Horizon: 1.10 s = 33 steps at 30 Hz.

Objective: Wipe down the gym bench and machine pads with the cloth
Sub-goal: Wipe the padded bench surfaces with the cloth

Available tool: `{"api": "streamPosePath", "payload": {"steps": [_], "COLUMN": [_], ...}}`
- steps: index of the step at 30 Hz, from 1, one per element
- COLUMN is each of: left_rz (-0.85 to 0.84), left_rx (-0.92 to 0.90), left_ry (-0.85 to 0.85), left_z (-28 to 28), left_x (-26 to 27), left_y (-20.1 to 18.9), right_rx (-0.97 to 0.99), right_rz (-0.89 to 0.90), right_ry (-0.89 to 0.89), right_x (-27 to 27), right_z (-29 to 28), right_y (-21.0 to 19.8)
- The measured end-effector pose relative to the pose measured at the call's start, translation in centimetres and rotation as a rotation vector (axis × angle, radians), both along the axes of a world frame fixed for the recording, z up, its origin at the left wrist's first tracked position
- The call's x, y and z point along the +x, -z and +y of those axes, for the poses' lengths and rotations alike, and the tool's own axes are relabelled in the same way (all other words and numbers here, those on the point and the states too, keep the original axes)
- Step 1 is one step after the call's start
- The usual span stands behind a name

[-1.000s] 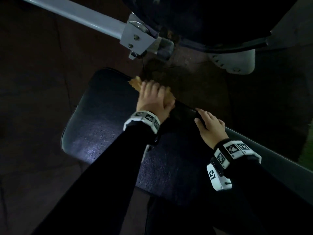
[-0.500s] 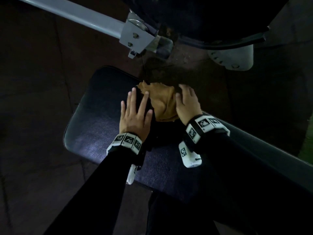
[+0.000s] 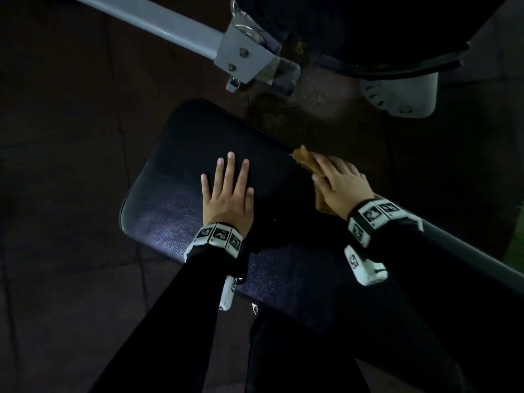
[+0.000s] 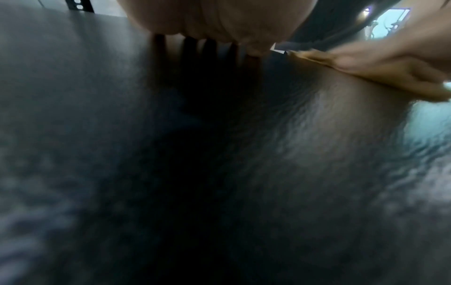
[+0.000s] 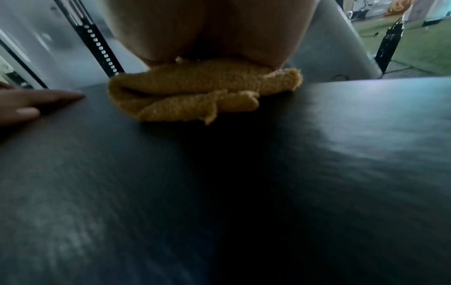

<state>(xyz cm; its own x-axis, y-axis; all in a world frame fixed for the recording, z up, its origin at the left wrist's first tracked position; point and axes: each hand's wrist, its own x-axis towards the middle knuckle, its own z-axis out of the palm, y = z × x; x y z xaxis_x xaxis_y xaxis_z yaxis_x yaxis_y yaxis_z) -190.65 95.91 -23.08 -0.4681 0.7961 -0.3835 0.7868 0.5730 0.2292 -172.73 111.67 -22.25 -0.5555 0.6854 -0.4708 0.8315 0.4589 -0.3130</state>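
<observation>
The black padded bench (image 3: 181, 154) runs from centre left toward the lower right. My left hand (image 3: 226, 191) lies flat on the pad with its fingers spread and holds nothing. My right hand (image 3: 340, 185) presses a bunched yellow cloth (image 3: 302, 156) against the pad's right edge, fingers laid fairly straight over it. In the right wrist view the cloth (image 5: 195, 92) sits folded under the palm on the pad (image 5: 219, 192), with the left hand's fingers (image 5: 36, 104) at the left. The left wrist view shows the cloth (image 4: 380, 77) under the right hand (image 4: 390, 50).
A grey steel beam (image 3: 158, 26) ends in a bolted bracket (image 3: 243, 58) just beyond the bench. A white machine foot (image 3: 402, 95) stands at the upper right under a dark pad (image 3: 368, 24). A grey frame rail (image 3: 467, 251) runs along the bench's right side. Dark floor (image 3: 56, 165) surrounds it.
The cloth passed from under my left hand to my right hand, which slid it to the pad's right edge. My left hand drew back and now lies flat on the pad.
</observation>
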Motion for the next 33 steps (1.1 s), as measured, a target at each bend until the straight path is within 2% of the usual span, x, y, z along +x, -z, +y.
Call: {"api": "streamPosePath", "payload": {"steps": [2,5,10,14,18,22,25,27,33], "left_rz": [-0.005,-0.003,0.003,-0.006,-0.046,-0.171,-0.337,-0.418,-0.536], "left_rx": [-0.004,-0.012,-0.008,0.005,-0.023,-0.119,-0.156,-0.11,0.083], "left_ry": [-0.008,-0.009,-0.01,-0.001,0.001,-0.079,-0.2,-0.24,-0.269], "left_z": [0.1,0.2,0.2,0.1,0.4,1.5,2.2,2.3,1.6], "left_x": [0.1,0.1,0.0,-0.3,-0.3,0.4,1.4,2.4,5.3], "left_y": [0.1,0.1,0.3,0.1,-0.7,-2.9,-5.7,-7.7,-14.8], "right_rx": [0.008,-0.032,-0.098,-0.155,-0.196,-0.255,-0.317,-0.367,-0.322], "right_rz": [-0.018,-0.047,-0.051,-0.052,-0.092,-0.128,0.001,0.073,0.176], "right_ry": [0.016,0.049,-0.049,-0.111,0.016,0.086,0.214,0.277,0.251], "right_x": [0.8,-1.5,-4.2,0.0,6.1,9.1,9.6,9.3,8.3], "right_z": [-0.1,0.3,0.6,1.8,2.8,3.3,3.0,2.4,0.0], "right_y": [-0.1,-0.2,0.1,0.3,-0.4,-3.6,-6.6,-9.0,-16.7]}}
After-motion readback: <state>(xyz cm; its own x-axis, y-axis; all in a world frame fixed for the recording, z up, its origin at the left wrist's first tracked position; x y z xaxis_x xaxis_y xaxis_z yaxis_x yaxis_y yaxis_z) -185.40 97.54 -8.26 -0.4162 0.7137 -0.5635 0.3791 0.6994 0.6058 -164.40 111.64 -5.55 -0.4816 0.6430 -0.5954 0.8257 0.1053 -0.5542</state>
